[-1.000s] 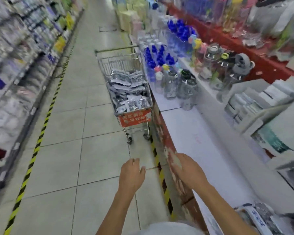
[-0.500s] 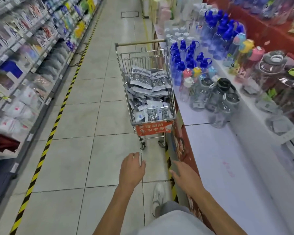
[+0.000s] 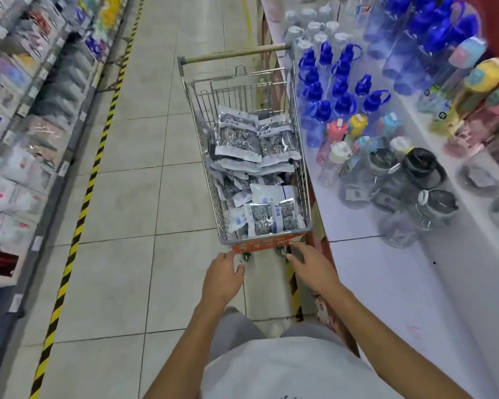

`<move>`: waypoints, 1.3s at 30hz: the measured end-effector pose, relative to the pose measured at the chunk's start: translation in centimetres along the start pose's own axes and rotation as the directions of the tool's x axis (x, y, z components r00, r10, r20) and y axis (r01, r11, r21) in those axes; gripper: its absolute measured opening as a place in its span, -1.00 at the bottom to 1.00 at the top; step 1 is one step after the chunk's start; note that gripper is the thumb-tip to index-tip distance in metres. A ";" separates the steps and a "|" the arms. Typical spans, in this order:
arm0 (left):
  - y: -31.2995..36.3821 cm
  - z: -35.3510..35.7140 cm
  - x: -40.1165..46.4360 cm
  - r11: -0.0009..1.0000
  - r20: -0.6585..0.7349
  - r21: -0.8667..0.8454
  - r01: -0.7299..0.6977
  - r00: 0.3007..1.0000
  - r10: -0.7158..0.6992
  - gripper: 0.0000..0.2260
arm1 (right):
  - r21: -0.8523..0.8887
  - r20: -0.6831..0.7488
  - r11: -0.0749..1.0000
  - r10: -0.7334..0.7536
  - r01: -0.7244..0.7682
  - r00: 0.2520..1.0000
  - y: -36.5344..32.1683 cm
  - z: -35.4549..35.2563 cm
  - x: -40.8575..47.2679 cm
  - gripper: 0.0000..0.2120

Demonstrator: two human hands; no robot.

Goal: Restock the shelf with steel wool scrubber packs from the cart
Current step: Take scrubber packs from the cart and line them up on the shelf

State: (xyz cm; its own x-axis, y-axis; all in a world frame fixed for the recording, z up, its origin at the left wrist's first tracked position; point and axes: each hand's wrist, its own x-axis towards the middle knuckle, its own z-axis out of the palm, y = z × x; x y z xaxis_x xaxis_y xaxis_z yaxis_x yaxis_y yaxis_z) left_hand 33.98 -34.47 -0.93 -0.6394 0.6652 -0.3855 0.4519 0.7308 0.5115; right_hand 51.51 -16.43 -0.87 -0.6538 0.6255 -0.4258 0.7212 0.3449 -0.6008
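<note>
Standing in a shop aisle, a person is looking down at a wire shopping cart (image 3: 297, 180) that's sitting right up against the edge of the white display shelf (image 3: 386, 283) on the right. The steel wool scrubber packs (image 3: 254, 174) are all lying piled inside the cart basket, clear bags with grey coils showing through, a couple of them propped up on top toward the far end. The cart's wooden handle bar (image 3: 234, 54) is pointing away from the person, so the near end with the orange sign panel (image 3: 267, 244) is the one facing them. Both hands are reaching out toward that near end and neither is holding anything. The left hand (image 3: 224, 276) is hanging just below the panel's left corner with its fingers loose and slightly spread, not clenched. The right hand (image 3: 310, 264) is stretching out flat with straight fingers, fingertips right at the panel's lower right corner, though I can't tell whether they're actually touching it. On the shelf beside the cart there are blue-capped bottles (image 3: 337, 90) standing in rows, and closer in some clear jugs with grey lids (image 3: 415, 191). A yellow-and-black striped tape line (image 3: 78, 226) is running along the tiled floor (image 3: 133, 197) on the left, next to blurry racks of packaged goods (image 3: 20, 133).
</note>
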 end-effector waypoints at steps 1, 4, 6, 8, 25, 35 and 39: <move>0.2 -0.3 1.7 1.000 0.022 -0.007 -0.006 1.000 0.006 -0.61 | 0.016 0.007 1.000 0.023 -0.023 1.000 -0.2 -0.2 1.4 -0.61; 0.8 -1.1 7.1 0.999 0.076 -0.013 -0.052 0.996 0.053 -0.65 | 0.083 0.031 0.990 0.108 -0.111 0.994 -0.5 -0.4 5.2 -0.62; 1.4 -1.6 10.9 0.997 0.144 -0.025 -0.080 0.986 0.082 -0.61 | 0.146 0.033 0.974 0.172 -0.175 0.985 -0.9 -0.4 7.4 -0.60; 2.1 -1.8 14.2 0.992 0.225 -0.008 -0.124 0.967 0.123 -0.59 | 0.193 0.027 0.947 0.255 -0.255 0.967 -1.3 -0.5 9.2 -0.57; 5.9 1.0 32.8 0.913 0.585 0.234 -0.335 0.799 0.143 -0.46 | 0.487 0.090 0.605 0.683 -0.630 0.725 0.8 0.0 19.1 -0.55; 6.1 3.7 35.5 0.889 0.706 0.294 -0.351 0.707 0.045 -0.35 | 0.472 0.118 0.559 0.727 -0.682 0.676 3.3 1.0 20.7 -0.82; 6.0 3.2 36.2 0.919 0.791 0.219 -0.328 0.611 0.030 -0.36 | 0.445 0.118 0.564 0.733 -0.695 0.670 3.3 0.7 20.8 -0.80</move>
State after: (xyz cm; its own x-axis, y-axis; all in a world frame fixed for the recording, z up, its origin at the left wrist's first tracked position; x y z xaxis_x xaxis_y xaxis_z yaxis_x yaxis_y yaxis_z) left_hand 15.53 -5.54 -14.24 0.1145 0.5493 -0.8277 0.7615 0.4865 0.4283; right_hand 40.12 -2.75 -12.24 0.0633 0.5895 -0.8053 0.7595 -0.5520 -0.3444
